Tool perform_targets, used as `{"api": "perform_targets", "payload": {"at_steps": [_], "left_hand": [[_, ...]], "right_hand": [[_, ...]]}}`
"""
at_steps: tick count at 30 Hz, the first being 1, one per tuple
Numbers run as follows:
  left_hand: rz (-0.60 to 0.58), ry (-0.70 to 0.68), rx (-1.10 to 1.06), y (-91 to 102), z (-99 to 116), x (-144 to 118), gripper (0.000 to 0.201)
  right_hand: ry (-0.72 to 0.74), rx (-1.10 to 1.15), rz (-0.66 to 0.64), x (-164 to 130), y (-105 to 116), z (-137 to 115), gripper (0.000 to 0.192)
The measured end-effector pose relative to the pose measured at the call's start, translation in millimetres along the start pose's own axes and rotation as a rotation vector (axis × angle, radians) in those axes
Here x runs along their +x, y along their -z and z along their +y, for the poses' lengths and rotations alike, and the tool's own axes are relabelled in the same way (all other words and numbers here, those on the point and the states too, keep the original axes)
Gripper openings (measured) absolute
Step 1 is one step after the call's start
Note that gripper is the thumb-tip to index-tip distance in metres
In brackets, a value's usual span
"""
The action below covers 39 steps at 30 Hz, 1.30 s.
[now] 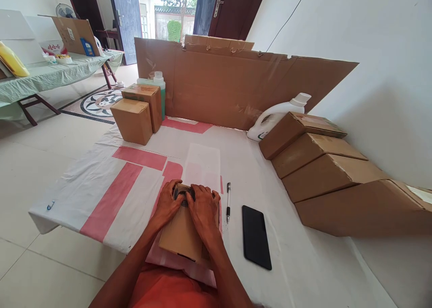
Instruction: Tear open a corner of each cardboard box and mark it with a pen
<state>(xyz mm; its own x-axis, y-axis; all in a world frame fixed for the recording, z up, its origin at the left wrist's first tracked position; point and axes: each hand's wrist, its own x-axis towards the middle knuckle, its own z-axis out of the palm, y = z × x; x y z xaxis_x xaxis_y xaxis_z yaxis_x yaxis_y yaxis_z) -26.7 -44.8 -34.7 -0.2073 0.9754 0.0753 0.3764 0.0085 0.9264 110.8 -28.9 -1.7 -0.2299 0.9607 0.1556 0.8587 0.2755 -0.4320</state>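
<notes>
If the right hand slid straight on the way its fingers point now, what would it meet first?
The right hand points up-left across the small box, so it would first press into the tape roll and the left hand already touching it; depth there is hard to judge.

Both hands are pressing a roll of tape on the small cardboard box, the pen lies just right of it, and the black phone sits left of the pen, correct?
Not quite. In the head view the flat black phone lies right of the slim pen, not left. Left hand and right hand do press the dark tape roll on the small brown cardboard box.
</notes>
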Motion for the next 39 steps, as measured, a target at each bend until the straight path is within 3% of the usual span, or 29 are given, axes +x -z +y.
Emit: {"api": "perform_targets", "payload": {"at_steps": [7, 10, 13, 17, 24, 30, 35, 39], "left_hand": [[-0.013, 0.032, -0.045, 0.7, -4, 0, 0.048], [-0.035, 0.078, -0.093, 3.9, -9, -3, 0.057], [-0.063, 0.135, -0.157, 10.3, -14, -8, 0.073], [-0.114, 0.164, -0.275, 18.7, -19, -17, 0.083], [-0.175, 0.130, -0.355, 22.0, -20, -36, 0.084], [-0.195, 0.107, -0.373, 21.1, -16, -40, 0.089], [-0.184, 0.124, -0.364, 22.6, -18, -42, 0.092], [-0.202, 0.101, -0.401, 21.8, -18, -47, 0.092]], "right_hand": [[0.028, 0.100, 0.055, -1, 3, 4, 0.034], [0.008, 0.282, 0.244, -2, 17, 26, 0.041], [-0.158, 0.365, 0.332, -8, 36, 60, 0.046], [-0.400, 0.284, 0.270, -25, 52, 98, 0.053], [-0.527, 0.172, 0.271, -50, 57, 122, 0.048], [-0.565, 0.115, 0.169, -44, 60, 123, 0.033], [-0.539, 0.081, 0.005, -20, 42, 110, 0.021], [-0.563, 0.093, -0.039, -9, 31, 114, 0.016]]}}
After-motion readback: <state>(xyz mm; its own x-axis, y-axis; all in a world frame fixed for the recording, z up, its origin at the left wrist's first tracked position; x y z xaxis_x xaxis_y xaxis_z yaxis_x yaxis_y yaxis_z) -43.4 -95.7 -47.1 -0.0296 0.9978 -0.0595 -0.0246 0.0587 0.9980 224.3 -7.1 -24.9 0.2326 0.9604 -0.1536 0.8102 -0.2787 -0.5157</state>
